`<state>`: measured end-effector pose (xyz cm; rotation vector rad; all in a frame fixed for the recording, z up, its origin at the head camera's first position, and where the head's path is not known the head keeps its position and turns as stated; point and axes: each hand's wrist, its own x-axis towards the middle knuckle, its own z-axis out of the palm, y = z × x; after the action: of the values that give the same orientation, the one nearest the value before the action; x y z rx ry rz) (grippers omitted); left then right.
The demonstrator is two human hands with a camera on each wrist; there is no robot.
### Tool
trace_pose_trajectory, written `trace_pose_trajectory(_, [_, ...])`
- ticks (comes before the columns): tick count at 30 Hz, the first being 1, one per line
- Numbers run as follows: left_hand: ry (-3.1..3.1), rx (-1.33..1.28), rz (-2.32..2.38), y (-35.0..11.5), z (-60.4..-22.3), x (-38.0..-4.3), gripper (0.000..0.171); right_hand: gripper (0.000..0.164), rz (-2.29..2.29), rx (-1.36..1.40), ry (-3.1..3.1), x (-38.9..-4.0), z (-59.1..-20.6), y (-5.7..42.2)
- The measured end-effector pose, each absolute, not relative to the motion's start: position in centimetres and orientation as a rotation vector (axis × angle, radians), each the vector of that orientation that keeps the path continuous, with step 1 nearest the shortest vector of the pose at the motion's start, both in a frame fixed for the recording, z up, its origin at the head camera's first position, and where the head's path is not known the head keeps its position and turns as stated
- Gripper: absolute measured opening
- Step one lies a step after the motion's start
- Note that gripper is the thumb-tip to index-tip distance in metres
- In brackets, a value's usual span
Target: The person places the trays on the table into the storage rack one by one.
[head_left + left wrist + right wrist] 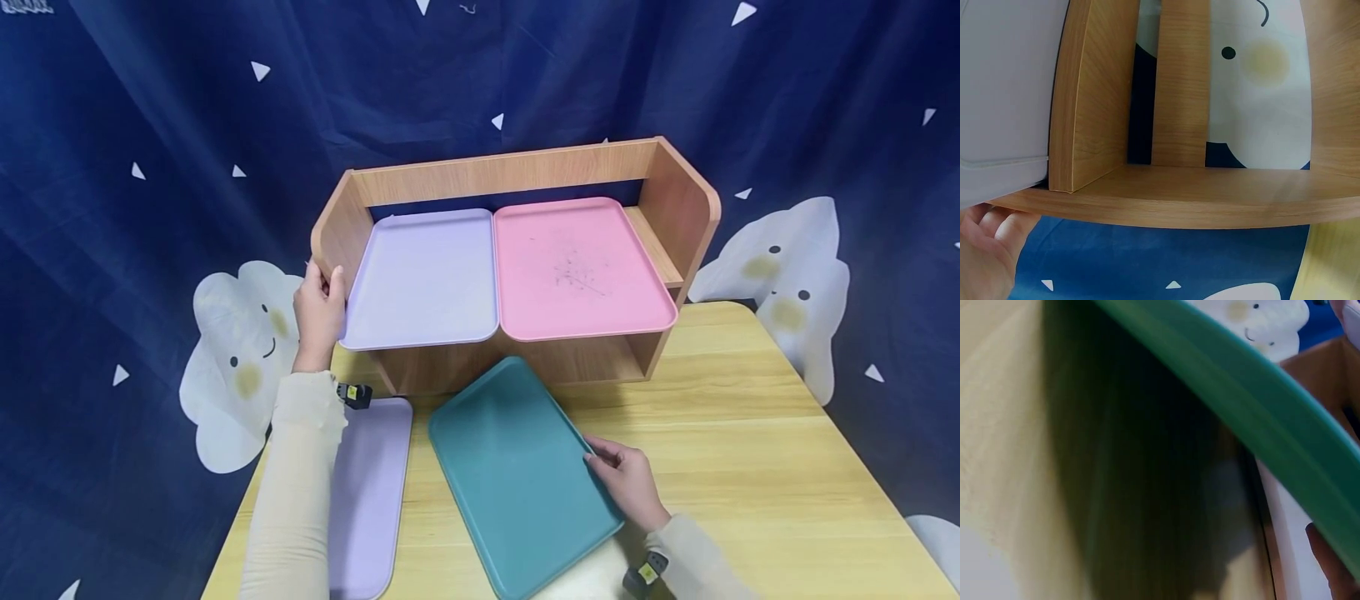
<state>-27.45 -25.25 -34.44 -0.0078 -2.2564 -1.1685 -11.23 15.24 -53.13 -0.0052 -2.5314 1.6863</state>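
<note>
A small wooden desktop shelf (pixel 502 172) carries a lavender tray (pixel 427 279) on the left and a pink tray (pixel 585 267) on the right. My left hand (pixel 319 312) grips the front edge of the shelf's left side panel, close beside the lavender tray. In the left wrist view, the fingers (pixel 1013 232) show at the panel's edge, by the tray's corner. With my right hand (pixel 628 482) I hold a green tray (pixel 525 475) by its right edge. The right wrist view shows its rim (pixel 1241 394) raised over the shadowed table, a fingertip (pixel 1329 556) underneath.
A second lavender tray (pixel 371 500) lies flat on the light wooden table (pixel 750 450), partly under my left forearm. The shelf's lower compartment (pixel 577 362) faces me behind the green tray. A dark blue curtain (pixel 450 83) with white clouds and triangles hangs behind.
</note>
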Motion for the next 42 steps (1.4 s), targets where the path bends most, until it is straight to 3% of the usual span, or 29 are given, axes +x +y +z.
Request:
trace_pose_trajectory(19, [-2.248, -0.008, -1.173, -25.2, -34.4, -27.5, 0.043, 0.030, 1.929, -0.152, -2.392, -12.2, -52.1, 18.9])
trace_pose_trajectory(26, [-2.259, 0.004, -1.162, -25.2, -34.4, -27.4, 0.043, 0.037, 2.053, -0.354, -2.281, -12.7, -51.6, 20.3])
trace_pose_trajectory(33, [-2.254, -0.006, -1.162, -25.2, -34.5, -27.5, 0.043, 0.018, 2.314, -0.611, -1.987, -13.8, -51.2, 21.7])
trace_pose_trajectory(42, [-2.250, -0.012, -1.173, -25.1, -34.4, -27.4, 0.044, 0.022, 2.400, -0.693, -1.738, -15.8, -52.1, 22.3])
